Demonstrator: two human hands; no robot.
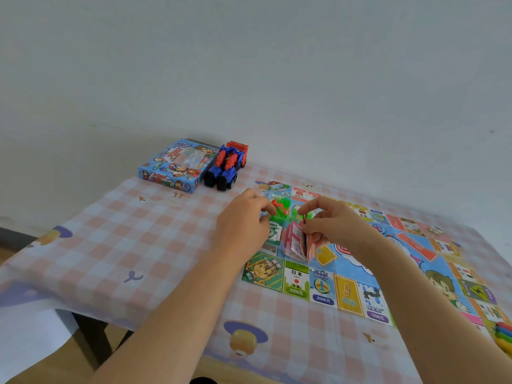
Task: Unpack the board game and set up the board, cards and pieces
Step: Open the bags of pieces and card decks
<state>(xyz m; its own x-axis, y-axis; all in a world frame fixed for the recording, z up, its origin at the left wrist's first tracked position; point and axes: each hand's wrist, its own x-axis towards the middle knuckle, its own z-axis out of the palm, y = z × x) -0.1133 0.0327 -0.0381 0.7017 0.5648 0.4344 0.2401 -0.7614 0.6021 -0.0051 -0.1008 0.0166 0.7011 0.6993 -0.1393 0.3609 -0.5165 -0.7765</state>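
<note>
the game board (322,289) lies unfolded and flat on the right half of the desk (138,245), on a pink checked cloth. the game box (171,167) sits at the far left corner, with a red and blue toy truck (225,169) touching its right side.

both hands are over the board's near-left corner, working on a clear packet (289,252) that stands on the board between them. the left hand (243,223) has its fingers curled and seems to pinch the packet's upper left edge, next to the red and green plastic pieces (279,209) inside. the right hand (338,225) grips the packet's other side, thumb and fingers closed round an upright stack of cards (300,242). green paper money (274,231) shows through the film beside the left hand.

the packet looks light, thin and slippery. its contents are loose, so it will sag and shift unless the stiff card stack is used as the firm place to hold. pinching the film near its top edge with both hands, close together, should open it best. a hard tear could scatter the small pieces and bend the notes. some bright crayon-like sticks (504,332) lie at the board's far right edge, too blurred to name surely.
</note>
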